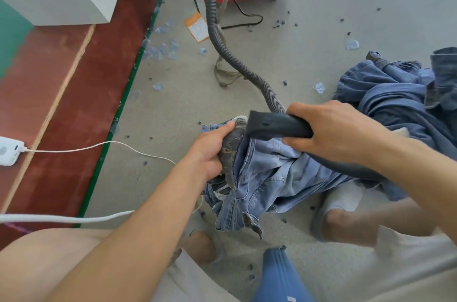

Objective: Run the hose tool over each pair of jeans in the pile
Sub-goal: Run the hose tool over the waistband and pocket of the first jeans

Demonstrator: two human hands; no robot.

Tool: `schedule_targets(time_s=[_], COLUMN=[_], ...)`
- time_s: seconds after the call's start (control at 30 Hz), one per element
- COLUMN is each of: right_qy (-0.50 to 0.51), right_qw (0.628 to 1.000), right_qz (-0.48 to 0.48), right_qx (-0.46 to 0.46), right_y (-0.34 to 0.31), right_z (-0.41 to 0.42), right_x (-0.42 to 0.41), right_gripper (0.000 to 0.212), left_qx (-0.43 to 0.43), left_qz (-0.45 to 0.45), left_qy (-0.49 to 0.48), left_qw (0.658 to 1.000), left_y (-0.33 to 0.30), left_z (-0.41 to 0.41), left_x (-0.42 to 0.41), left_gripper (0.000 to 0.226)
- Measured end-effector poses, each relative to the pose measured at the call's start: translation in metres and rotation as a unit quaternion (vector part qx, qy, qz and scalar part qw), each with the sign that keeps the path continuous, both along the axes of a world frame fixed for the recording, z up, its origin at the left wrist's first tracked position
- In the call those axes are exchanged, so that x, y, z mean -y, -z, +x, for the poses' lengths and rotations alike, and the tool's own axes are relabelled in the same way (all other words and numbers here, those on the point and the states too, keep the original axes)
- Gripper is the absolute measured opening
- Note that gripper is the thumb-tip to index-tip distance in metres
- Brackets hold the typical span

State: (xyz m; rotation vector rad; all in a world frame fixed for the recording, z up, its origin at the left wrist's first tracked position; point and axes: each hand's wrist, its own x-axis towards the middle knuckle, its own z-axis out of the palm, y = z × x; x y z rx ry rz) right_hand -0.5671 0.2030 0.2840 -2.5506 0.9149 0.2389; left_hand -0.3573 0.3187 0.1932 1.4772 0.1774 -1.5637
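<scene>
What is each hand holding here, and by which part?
The right hand grips the hose tool just behind its nozzle. The left hand grips the jeans by a bunched fold at the waist end.

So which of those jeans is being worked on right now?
The lighter pair between the feet: left hand grips it, right hand holds the nozzle there. The darker pile lies untouched.
</scene>
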Motion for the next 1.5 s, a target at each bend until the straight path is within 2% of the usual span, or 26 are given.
schedule_targets(time_s=[0.1, 0.23, 0.37, 0.47, 0.63, 0.8, 0.97, 1.1, 1.23, 1.5], right_qy=[-0.032, -0.03, -0.005, -0.005, -0.079, -0.153, -0.185, -0.143, -0.137, -0.237], right_qw=[0.999, 1.0, 1.0, 0.999, 0.993, 0.984, 0.977, 0.985, 0.986, 0.964], right_qz=[-0.006, -0.004, -0.015, -0.035, -0.075, -0.079, -0.082, -0.073, -0.082, -0.112], right_qx=[-0.039, -0.008, -0.003, -0.013, -0.049, -0.055, -0.068, -0.057, -0.05, -0.046], right_y=[0.002, 0.007, 0.0, -0.004, 0.001, 0.002, 0.001, -0.005, 0.0, 0.018], right_z=[0.005, 0.012, 0.004, -0.001, 0.005, 0.017, 0.016, 0.008, 0.009, 0.013], right_x=[-0.011, -0.017, -0.002, 0.008, 0.003, -0.009, -0.014, -0.002, -0.006, -0.034], right_gripper=[0.033, 0.037, 0.035, 0.033, 0.021, 0.024, 0.023, 0.024, 0.024, 0.031], left_qx=[0.013, 0.001, 0.043, 0.06, 0.06, 0.078, 0.016, -0.034, -0.005, 0.018], left_qz=[-0.002, -0.022, -0.033, -0.013, -0.019, -0.042, -0.052, -0.073, -0.077, -0.076], left_qy=[0.01, 0.019, 0.027, 0.06, 0.084, 0.12, 0.125, 0.129, 0.129, 0.11], left_qw=[1.0, 1.0, 0.998, 0.996, 0.994, 0.989, 0.991, 0.988, 0.989, 0.991], left_y=[0.002, 0.003, 0.005, 0.01, 0.016, 0.012, 0.009, 0.004, 0.002, 0.01], left_z=[0.001, 0.003, 0.01, 0.017, 0.019, 0.016, 0.014, 0.019, 0.023, 0.015], left_x=[0.0, 0.001, -0.001, -0.009, -0.013, -0.008, -0.008, -0.008, -0.005, -0.004], left_gripper=[0.023, 0.024, 0.02, 0.028, 0.016, 0.019, 0.037, 0.032, 0.039, 0.034])
